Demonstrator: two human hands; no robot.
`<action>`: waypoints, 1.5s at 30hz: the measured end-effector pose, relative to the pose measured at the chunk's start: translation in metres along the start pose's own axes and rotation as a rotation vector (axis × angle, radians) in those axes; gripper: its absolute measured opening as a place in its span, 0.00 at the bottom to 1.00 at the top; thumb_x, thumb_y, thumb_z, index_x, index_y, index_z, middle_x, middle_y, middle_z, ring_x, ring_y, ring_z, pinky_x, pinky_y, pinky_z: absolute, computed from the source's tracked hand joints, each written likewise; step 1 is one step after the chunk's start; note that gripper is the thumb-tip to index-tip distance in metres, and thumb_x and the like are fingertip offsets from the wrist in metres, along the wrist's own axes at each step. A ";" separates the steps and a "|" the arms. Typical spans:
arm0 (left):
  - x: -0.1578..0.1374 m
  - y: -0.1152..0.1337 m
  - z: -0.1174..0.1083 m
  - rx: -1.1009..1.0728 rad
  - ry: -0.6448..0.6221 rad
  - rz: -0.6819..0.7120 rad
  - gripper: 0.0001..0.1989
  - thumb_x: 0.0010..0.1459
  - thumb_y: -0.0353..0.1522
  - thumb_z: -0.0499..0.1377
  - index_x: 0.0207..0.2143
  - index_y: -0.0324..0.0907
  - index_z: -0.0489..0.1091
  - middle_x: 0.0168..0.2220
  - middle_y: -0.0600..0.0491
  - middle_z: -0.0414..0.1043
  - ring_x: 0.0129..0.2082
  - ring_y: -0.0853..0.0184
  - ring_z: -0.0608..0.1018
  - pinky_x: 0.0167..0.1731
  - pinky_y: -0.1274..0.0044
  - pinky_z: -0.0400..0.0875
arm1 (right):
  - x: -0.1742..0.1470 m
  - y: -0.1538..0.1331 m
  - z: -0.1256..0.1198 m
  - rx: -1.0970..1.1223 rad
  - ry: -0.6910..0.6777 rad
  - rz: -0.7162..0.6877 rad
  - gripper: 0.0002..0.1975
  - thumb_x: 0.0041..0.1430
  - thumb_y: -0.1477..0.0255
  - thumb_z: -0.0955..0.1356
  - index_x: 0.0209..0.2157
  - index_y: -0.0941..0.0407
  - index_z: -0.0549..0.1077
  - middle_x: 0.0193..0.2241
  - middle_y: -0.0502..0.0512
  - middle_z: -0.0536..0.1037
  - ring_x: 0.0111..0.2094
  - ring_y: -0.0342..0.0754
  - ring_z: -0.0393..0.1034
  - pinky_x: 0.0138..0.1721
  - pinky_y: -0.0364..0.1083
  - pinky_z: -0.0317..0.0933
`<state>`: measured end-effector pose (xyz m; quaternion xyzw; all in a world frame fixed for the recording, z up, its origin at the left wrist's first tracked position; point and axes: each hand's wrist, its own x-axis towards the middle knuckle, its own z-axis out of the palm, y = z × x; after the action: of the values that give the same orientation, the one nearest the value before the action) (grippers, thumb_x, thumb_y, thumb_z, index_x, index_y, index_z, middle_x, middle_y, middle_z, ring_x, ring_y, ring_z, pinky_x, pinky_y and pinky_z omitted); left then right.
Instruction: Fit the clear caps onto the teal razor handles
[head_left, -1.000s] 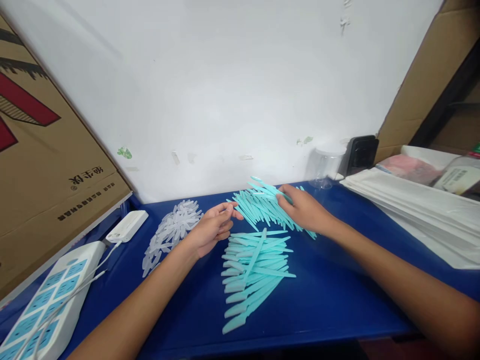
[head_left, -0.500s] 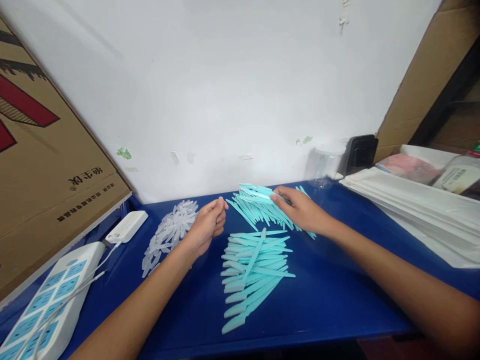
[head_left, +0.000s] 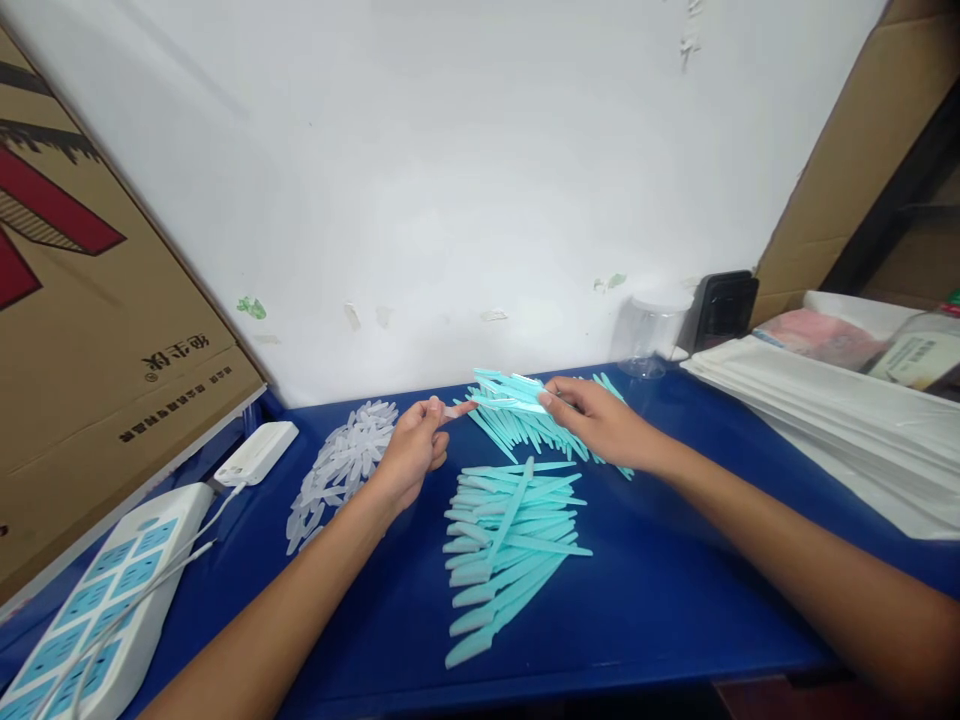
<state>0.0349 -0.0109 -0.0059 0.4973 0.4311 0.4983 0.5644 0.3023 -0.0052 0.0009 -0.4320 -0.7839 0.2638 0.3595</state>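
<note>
My right hand (head_left: 596, 418) grips a small bundle of turquoise eyebrow razors (head_left: 510, 388), their blade ends fanned toward the left. Facing it, my left hand (head_left: 414, 448) pinches a small translucent blade cap (head_left: 452, 410) with the thumb. Its index finger is stretched out to the tips of the bundle; whether it touches them I cannot tell. Beneath the bundle lies a heap of turquoise razors (head_left: 547, 435). Nearer to me is a pile of razors (head_left: 517, 545) with pale caps on their left ends. A heap of loose translucent caps (head_left: 345, 455) lies beside my left hand.
A power strip (head_left: 112, 600) with cables and a white adapter box (head_left: 256, 453) are on the left of the blue table (head_left: 637, 610). A clear jar (head_left: 651, 330) stands at the back right, near stacked white sheets (head_left: 825, 410). A cardboard box (head_left: 97, 330) borders the left.
My left index finger has stretched out toward the razor bundle, and a cap now shows under the thumb. The bundle in my right hand has shifted slightly left and down.
</note>
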 end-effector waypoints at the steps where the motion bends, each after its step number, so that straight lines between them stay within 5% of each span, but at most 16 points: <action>1: 0.001 -0.001 0.000 0.006 0.011 0.005 0.21 0.62 0.47 0.64 0.34 0.41 0.60 0.54 0.39 0.76 0.14 0.83 0.51 0.14 0.83 0.42 | -0.001 -0.001 0.000 0.003 -0.012 -0.004 0.19 0.72 0.55 0.59 0.31 0.54 0.63 0.25 0.45 0.60 0.27 0.44 0.55 0.29 0.45 0.50; 6: 0.003 -0.004 -0.001 0.021 0.023 0.023 0.22 0.57 0.49 0.67 0.36 0.40 0.65 0.37 0.49 0.79 0.13 0.83 0.50 0.14 0.83 0.42 | -0.003 -0.004 0.003 -0.019 -0.055 -0.033 0.19 0.73 0.57 0.59 0.30 0.54 0.62 0.27 0.47 0.61 0.29 0.44 0.55 0.31 0.45 0.52; 12: 0.003 -0.003 0.000 0.012 -0.009 0.042 0.23 0.58 0.50 0.66 0.36 0.40 0.66 0.34 0.51 0.77 0.13 0.83 0.50 0.14 0.83 0.41 | -0.003 -0.005 0.004 -0.010 -0.072 -0.029 0.19 0.73 0.57 0.59 0.31 0.54 0.63 0.28 0.47 0.62 0.29 0.45 0.56 0.31 0.45 0.53; 16: 0.003 -0.003 0.000 0.005 0.004 0.021 0.24 0.56 0.51 0.67 0.35 0.41 0.67 0.18 0.62 0.63 0.12 0.81 0.47 0.14 0.83 0.41 | -0.003 -0.003 0.004 -0.027 -0.057 -0.031 0.19 0.73 0.57 0.59 0.31 0.54 0.63 0.28 0.48 0.63 0.29 0.45 0.56 0.31 0.46 0.53; 22: 0.002 -0.004 0.002 0.052 -0.015 0.080 0.23 0.57 0.51 0.66 0.35 0.42 0.65 0.23 0.59 0.69 0.13 0.80 0.49 0.14 0.83 0.42 | -0.004 -0.005 0.004 -0.022 -0.080 -0.030 0.19 0.73 0.56 0.59 0.32 0.54 0.64 0.28 0.48 0.63 0.29 0.45 0.57 0.32 0.46 0.53; 28: 0.000 -0.007 0.004 0.115 -0.012 0.090 0.23 0.55 0.51 0.67 0.34 0.42 0.67 0.15 0.67 0.51 0.13 0.79 0.47 0.14 0.82 0.40 | -0.005 -0.008 0.006 -0.021 -0.072 -0.043 0.20 0.73 0.56 0.58 0.31 0.53 0.64 0.29 0.49 0.64 0.30 0.46 0.59 0.33 0.46 0.55; 32: 0.001 -0.010 0.002 0.145 0.045 0.091 0.24 0.52 0.50 0.70 0.33 0.40 0.72 0.16 0.62 0.62 0.13 0.81 0.49 0.15 0.82 0.39 | -0.006 -0.009 0.007 -0.030 -0.049 -0.036 0.20 0.73 0.55 0.58 0.32 0.53 0.64 0.29 0.49 0.65 0.31 0.47 0.59 0.34 0.46 0.56; 36: 0.000 -0.008 0.003 0.167 0.092 0.097 0.22 0.50 0.47 0.72 0.33 0.38 0.76 0.28 0.49 0.79 0.13 0.81 0.55 0.14 0.80 0.42 | -0.007 -0.011 0.007 -0.027 -0.035 -0.034 0.19 0.73 0.56 0.58 0.32 0.53 0.64 0.29 0.49 0.66 0.31 0.47 0.60 0.35 0.47 0.56; 45: -0.006 -0.008 0.009 0.220 0.081 0.089 0.22 0.50 0.48 0.72 0.34 0.37 0.79 0.32 0.43 0.82 0.18 0.73 0.67 0.16 0.80 0.50 | -0.007 -0.009 0.009 -0.022 -0.019 -0.051 0.20 0.74 0.56 0.58 0.30 0.53 0.60 0.28 0.48 0.63 0.30 0.46 0.58 0.33 0.46 0.54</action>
<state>0.0443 -0.0179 -0.0127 0.5542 0.4831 0.4924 0.4659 0.2934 -0.0169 -0.0006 -0.4135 -0.8009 0.2499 0.3538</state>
